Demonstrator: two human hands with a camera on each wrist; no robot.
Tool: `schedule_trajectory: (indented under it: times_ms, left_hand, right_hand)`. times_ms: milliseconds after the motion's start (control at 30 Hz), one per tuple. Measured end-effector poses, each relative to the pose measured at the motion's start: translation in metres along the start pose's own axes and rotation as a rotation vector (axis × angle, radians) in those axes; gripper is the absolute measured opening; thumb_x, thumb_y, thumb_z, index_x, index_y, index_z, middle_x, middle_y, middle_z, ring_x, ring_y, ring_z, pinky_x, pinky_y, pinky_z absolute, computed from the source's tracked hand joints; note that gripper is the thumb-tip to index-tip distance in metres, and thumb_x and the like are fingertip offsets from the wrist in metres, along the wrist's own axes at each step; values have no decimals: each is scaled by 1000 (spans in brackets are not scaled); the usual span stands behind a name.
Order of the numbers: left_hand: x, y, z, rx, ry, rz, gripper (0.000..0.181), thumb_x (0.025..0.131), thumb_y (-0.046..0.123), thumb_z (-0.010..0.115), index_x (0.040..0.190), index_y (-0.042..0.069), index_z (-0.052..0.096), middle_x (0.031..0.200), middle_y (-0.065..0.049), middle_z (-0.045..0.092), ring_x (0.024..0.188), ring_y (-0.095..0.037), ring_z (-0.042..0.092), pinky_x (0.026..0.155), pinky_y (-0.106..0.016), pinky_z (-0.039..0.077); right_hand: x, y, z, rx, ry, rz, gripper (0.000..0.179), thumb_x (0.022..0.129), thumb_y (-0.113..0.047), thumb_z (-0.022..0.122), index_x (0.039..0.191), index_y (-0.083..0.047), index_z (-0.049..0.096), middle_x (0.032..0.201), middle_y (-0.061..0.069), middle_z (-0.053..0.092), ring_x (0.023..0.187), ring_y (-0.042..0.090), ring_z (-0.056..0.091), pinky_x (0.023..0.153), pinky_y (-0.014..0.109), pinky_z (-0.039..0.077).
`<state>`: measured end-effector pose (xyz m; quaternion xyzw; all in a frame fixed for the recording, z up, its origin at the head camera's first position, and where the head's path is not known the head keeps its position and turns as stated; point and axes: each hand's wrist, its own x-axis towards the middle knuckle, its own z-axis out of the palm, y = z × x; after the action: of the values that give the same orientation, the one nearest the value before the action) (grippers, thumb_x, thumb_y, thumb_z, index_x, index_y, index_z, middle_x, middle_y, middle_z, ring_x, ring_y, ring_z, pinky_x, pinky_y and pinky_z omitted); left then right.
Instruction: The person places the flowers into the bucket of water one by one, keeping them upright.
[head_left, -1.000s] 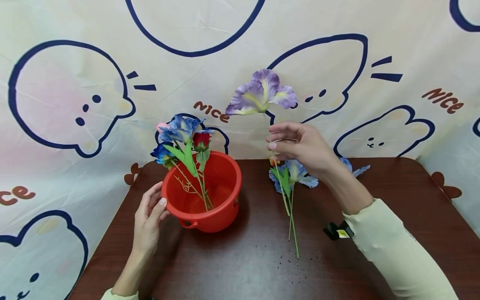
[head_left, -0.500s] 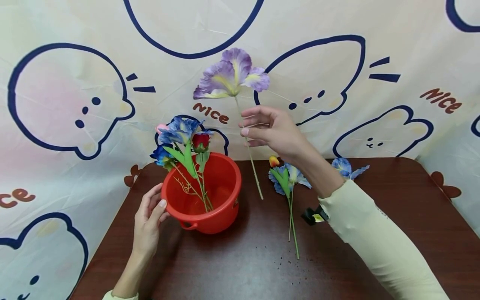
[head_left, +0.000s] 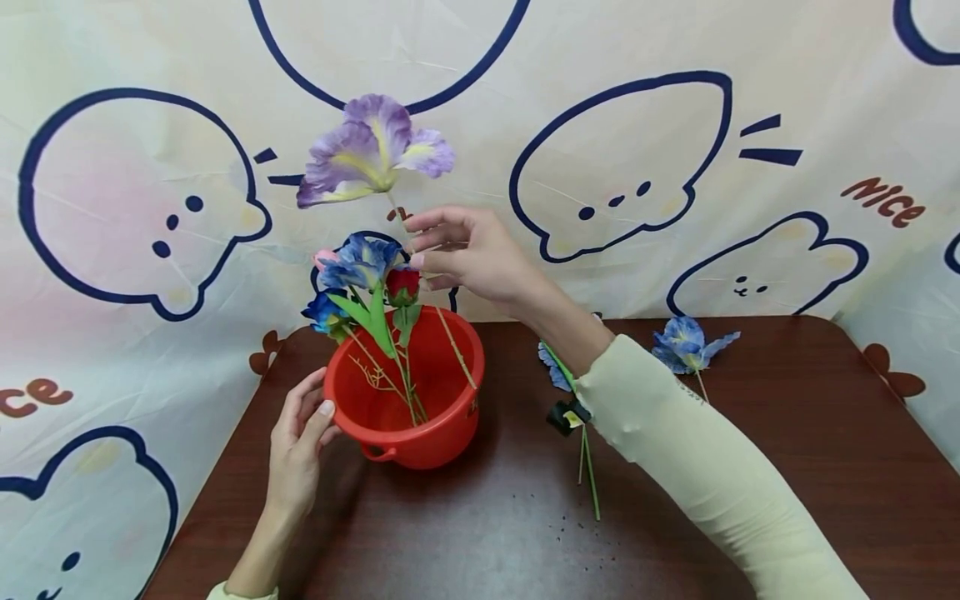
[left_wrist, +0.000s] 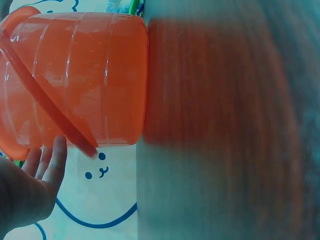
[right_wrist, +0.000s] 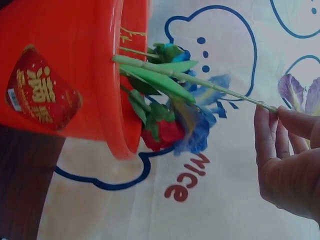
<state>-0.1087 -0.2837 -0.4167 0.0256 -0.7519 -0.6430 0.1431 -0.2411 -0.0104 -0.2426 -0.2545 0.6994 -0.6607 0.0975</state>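
Note:
My right hand (head_left: 472, 254) pinches the stem of a purple artificial iris (head_left: 367, 154) between thumb and fingers, and the bloom stands above the hand. In the right wrist view the stem (right_wrist: 200, 84) slants down to the red bucket (right_wrist: 107, 90), its lower end overlapping the rim. Inside the bucket (head_left: 442, 442) lean several flowers: a blue iris (head_left: 360, 260), a red rose (head_left: 402, 285), a dark blue flower (head_left: 326, 308) and a partly hidden pink one. My left hand (head_left: 296, 442) rests with extended fingers against the bucket's left side; the left wrist view shows its fingertips by the bucket handle (left_wrist: 50, 105).
Another blue iris (head_left: 684, 343) lies at the back right of the brown table (head_left: 465, 533). More stems (head_left: 588, 471) lie mid-table, their blooms mostly hidden by my right forearm. Small dark specks are scattered near them. A patterned cloth (head_left: 465, 50) hangs behind the table.
My right hand has carried the purple iris leftward, from over the lying flowers to above the bucket, rising slightly on the way. My left hand and the bucket have stayed in place.

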Motion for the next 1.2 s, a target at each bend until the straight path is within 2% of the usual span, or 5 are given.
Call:
schedule_trajectory:
  times_ms: [300,433,600,900,1200]
  left_hand:
    - [1,0,-1,-21,-1,5,49,113,20,53,161,12,44,140,6,64,119,-3,70,89,-18,62]
    - [1,0,-1,-23,4,13,48,113,19,53,160,14,46,140,5,64,119,-5,70,89,-18,62]
    - [1,0,-1,-21,8,14,48,113,19,53,160,15,46,140,6,64,119,-4,70,89,-18,62]
    - [1,-1,0,-27,-4,9,49,113,19,52,161,12,44,140,6,64,119,-5,70,89,-18,62]
    - [1,0,0,-16,4,-3,48,113,20,53,160,15,45,141,6,63,120,-5,69,90,-18,62]
  right_hand:
    - [12,6,13,24,3,12,39,101,-5,73,139,-10,69,131,20,73,119,38,74,86,38,68]
    - [17,8,17,34,9,13,39,101,-4,73,139,-9,69,130,20,74,114,33,76,86,38,68]
    - [22,23,28,71,-15,70,40,100,-1,72,140,-4,68,130,23,73,106,28,77,87,39,68]
    - [23,52,45,76,-58,163,40,101,3,69,140,1,66,125,26,71,120,49,70,81,40,69]
    - [26,65,61,33,-69,221,38,100,5,70,137,1,68,116,20,73,116,43,73,77,37,69]
